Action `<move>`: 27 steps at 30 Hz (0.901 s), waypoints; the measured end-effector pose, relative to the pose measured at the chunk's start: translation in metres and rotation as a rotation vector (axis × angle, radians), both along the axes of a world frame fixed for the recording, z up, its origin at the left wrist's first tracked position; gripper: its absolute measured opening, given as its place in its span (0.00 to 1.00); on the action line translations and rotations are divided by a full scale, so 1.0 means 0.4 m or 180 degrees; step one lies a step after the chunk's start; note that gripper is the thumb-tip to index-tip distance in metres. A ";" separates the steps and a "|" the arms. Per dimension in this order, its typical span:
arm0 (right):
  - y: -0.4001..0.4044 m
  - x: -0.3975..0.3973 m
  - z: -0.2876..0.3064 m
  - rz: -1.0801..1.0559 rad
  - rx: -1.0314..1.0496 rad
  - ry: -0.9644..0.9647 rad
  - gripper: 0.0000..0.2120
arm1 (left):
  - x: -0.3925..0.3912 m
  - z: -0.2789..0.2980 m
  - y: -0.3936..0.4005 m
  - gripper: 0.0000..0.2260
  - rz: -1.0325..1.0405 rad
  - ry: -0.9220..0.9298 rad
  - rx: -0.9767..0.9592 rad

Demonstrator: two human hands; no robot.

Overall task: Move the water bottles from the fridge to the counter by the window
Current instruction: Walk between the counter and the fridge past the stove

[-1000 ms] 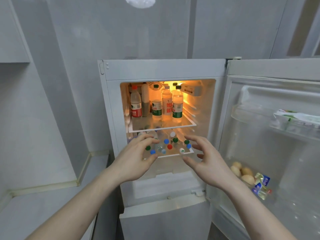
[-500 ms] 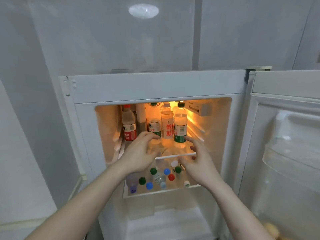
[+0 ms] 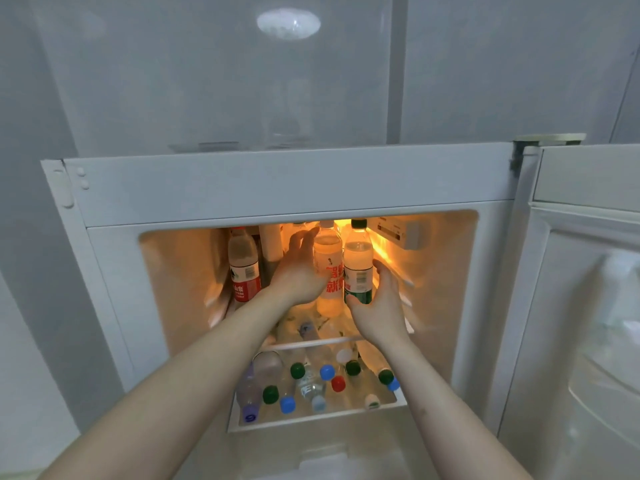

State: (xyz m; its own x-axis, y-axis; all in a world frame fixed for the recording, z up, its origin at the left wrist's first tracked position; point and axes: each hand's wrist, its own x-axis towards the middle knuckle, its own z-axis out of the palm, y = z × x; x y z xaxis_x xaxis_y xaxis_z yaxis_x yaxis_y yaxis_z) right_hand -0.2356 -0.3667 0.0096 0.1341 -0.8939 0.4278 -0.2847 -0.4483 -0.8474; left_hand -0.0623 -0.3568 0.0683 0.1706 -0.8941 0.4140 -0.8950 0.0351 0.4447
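The open fridge [image 3: 277,188] is lit inside. On its upper shelf stand a red-labelled water bottle [image 3: 244,268] at the left, a bottle with red lettering [image 3: 327,251] in the middle and a green-labelled bottle with a dark cap [image 3: 358,254] at the right. My right hand [image 3: 379,306] grips the green-labelled bottle low down, thumb in front and fingers on its right side. My left hand [image 3: 298,268] reaches in just left of the red-lettered bottle with its fingers stretched upward, and hides whatever stands behind it. Several bottles [image 3: 311,386] lie on the lower shelf, caps toward me.
The fridge door [image 3: 585,306] stands open on the right, its shelves close to my right arm. A white carton [image 3: 272,244] stands behind the left bottles. The glass shelf edge [image 3: 311,342] runs under my wrists. A grey wall rises above the fridge.
Both hands rose from the lower shelf's front edge and went deeper onto the upper shelf. My right hand has closed round the green-labelled bottle. The view has come closer to the fridge.
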 end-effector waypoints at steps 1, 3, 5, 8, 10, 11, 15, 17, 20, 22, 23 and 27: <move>-0.019 0.008 0.000 -0.0018 -0.0026 0.0008 0.37 | -0.002 0.005 -0.022 0.39 0.0039 0.0024 -0.0011; -0.053 0.021 0.004 -0.0079 -0.0079 0.0012 0.34 | -0.005 0.013 -0.052 0.40 0.0076 0.0106 -0.0018; -0.093 0.033 0.007 -0.0159 -0.0194 0.0040 0.24 | -0.009 0.019 -0.080 0.40 0.0095 0.0254 -0.0015; -0.137 0.058 0.012 -0.0130 -0.0291 0.0078 0.13 | -0.012 0.024 -0.105 0.39 0.0137 0.0369 0.0043; -0.156 0.076 0.005 -0.0104 -0.0204 0.0021 0.17 | -0.007 0.020 -0.120 0.37 0.0190 0.0409 0.0010; -0.165 0.082 -0.003 -0.0129 -0.0175 0.0016 0.18 | -0.004 0.017 -0.126 0.36 0.0205 0.0444 -0.0038; -0.210 0.086 -0.060 -0.0243 0.0006 0.0256 0.23 | 0.007 0.000 -0.143 0.31 0.0274 0.0515 -0.0182; -0.204 0.083 -0.056 -0.0256 0.0024 0.0299 0.24 | 0.008 -0.003 -0.151 0.30 0.0311 0.0558 -0.0250; -0.185 0.079 -0.047 -0.0272 -0.0046 0.0151 0.21 | 0.005 -0.001 -0.152 0.30 0.0327 0.0565 -0.0292; -0.177 0.074 -0.052 -0.0263 -0.0072 -0.0011 0.23 | -0.002 -0.003 -0.146 0.31 0.0336 0.0566 -0.0308; -0.172 0.073 -0.053 -0.0255 -0.0064 -0.0095 0.25 | -0.003 -0.003 -0.141 0.31 0.0348 0.0560 -0.0310; -0.159 0.067 -0.057 -0.0245 -0.0091 -0.0248 0.28 | -0.009 -0.008 -0.118 0.33 0.0406 0.0556 -0.0315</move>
State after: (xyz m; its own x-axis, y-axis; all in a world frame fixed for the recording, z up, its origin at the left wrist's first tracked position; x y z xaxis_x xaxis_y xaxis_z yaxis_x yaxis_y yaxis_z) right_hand -0.2087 -0.4305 -0.0133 0.0309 -0.8875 0.4598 -0.2529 -0.4520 -0.8554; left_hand -0.0657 -0.4039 0.0653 0.3563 -0.8173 0.4529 -0.8047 -0.0220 0.5933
